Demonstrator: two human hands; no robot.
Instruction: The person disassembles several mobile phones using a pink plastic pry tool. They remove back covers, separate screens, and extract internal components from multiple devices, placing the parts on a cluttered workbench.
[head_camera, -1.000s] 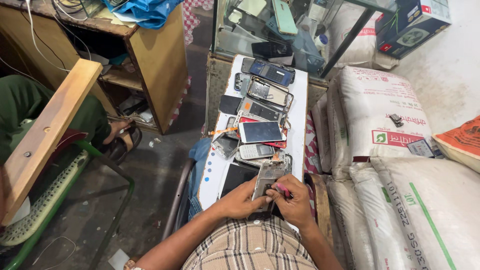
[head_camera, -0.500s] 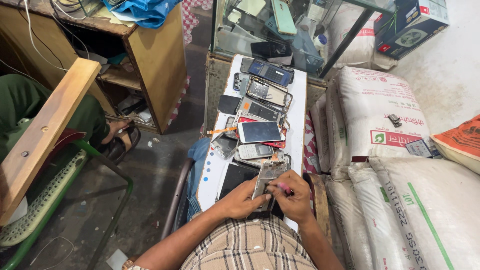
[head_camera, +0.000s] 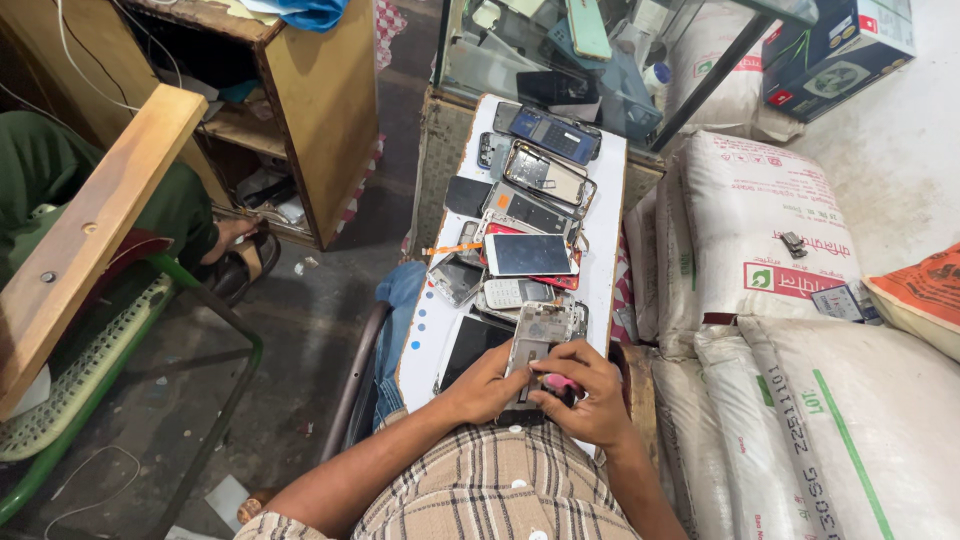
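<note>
L hand (head_camera: 487, 383) gripping opened phone frame (head_camera: 535, 340) on white board (head_camera: 604, 250); R hand (head_camera: 585, 390) pinching pink-handled tool (head_camera: 558, 382) w/ tip against it.

A grey concrete floor (head_camera: 300, 330) runs between a wooden cabinet (head_camera: 320, 110), a green chair (head_camera: 90, 400) and stacked white sacks (head_camera: 760, 230).

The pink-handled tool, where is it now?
In the head view, the pink-handled tool is in the right hand, low on the white board, against the opened phone.
</note>
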